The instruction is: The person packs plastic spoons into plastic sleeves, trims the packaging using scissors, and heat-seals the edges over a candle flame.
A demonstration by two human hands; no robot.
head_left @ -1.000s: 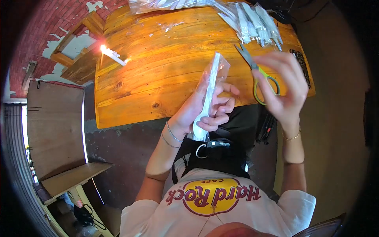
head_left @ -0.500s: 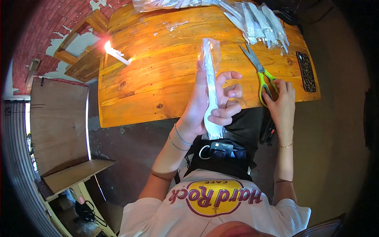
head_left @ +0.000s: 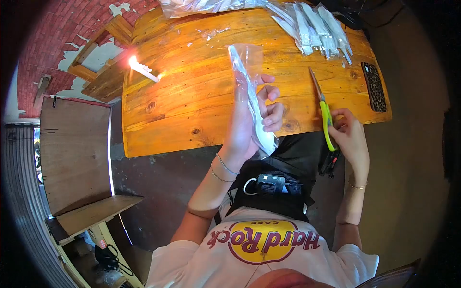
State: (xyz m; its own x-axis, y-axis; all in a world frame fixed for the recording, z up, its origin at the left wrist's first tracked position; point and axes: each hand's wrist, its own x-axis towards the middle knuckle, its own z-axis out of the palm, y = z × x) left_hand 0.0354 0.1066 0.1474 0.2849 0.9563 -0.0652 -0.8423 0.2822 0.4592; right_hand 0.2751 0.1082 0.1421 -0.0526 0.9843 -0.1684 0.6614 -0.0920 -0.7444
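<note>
white candle [head_left: 144,72], lit, beyond and left of the left hand [head_left: 244,120] — its fingers half-curl round a plastic spoon [head_left: 257,115] in a clear bag [head_left: 253,58], likely light, stiff, brittle, the film slippery, best held by the neck; rightward, the right hand [head_left: 351,139] pinches green-handled scissors [head_left: 326,118] — patterned phone [head_left: 374,87] beyond.
</note>
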